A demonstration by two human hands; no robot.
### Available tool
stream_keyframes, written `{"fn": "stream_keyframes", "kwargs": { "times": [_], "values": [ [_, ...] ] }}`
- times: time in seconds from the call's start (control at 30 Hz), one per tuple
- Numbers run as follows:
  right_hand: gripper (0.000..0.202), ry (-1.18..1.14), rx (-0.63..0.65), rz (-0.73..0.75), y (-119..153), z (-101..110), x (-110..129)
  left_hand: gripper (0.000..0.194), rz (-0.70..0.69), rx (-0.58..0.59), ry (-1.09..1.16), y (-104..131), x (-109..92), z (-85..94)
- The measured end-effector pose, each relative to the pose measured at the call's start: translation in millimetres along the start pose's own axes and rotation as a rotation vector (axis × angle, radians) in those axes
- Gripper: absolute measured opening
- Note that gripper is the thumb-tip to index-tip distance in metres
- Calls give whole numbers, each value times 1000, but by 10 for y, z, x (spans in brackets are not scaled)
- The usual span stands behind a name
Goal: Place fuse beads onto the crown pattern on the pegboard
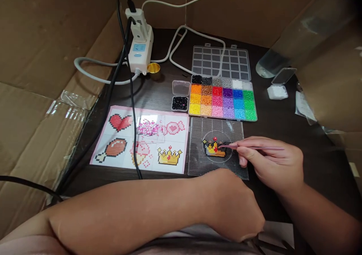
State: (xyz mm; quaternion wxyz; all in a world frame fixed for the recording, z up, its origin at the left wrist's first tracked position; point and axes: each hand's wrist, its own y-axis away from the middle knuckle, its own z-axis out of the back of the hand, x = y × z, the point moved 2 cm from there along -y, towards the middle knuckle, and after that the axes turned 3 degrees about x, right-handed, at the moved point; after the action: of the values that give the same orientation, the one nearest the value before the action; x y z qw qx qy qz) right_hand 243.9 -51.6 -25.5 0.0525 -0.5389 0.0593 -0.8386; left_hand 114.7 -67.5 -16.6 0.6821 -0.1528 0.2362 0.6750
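Note:
Pinched in my right hand (pixel 271 162) is a pair of pink tweezers (pixel 258 147). Their tips touch or hover just over a partly built crown of small beads (pixel 213 149), yellow, orange, red, grey and black. The crown sits on a clear pegboard (pixel 198 166) with fine pegs. My left hand (pixel 232 206) rests bent at the wrist in front of the board; its fingers are hidden from view. Left of the board lies a pattern sheet (pixel 102 113), whose printed crown (pixel 169 156) is at the lower right corner.
A compartment box of coloured beads (pixel 217 102) stands behind the pegboard, lid folded back. Nearby are a small box of black beads (pixel 180 103), a small white-filled box (pixel 277 92) and a gold cup (pixel 154 69). Black cables (pixel 130 93) hang across the sheet; a power strip (pixel 141 55) stands behind.

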Motion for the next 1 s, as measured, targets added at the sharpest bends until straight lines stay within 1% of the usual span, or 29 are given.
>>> {"fn": "stream_keyframes", "kwargs": {
  "times": [0.1,0.2,0.3,0.53,0.83,1.0],
  "values": [
    [12,-21,-5,14,10,1,-10,25,2,24,5,2,9,18],
    [12,-24,-3,7,17,-2,-19,23,1,25,-5,1,18,25],
    [11,-20,4,8,18,-8,-19,23,-9,-7,-6,5,26,14],
    [10,14,-7,8,5,-22,-14,23,-5,-121,-16,13,37,-27],
    [13,3,18,5,-21,-32,18,23,-15,-171,-21,19,26,-50],
    [13,1,20,15,-25,-34,17,23,-17,-169,-27,16,32,-52]
  ]
}}
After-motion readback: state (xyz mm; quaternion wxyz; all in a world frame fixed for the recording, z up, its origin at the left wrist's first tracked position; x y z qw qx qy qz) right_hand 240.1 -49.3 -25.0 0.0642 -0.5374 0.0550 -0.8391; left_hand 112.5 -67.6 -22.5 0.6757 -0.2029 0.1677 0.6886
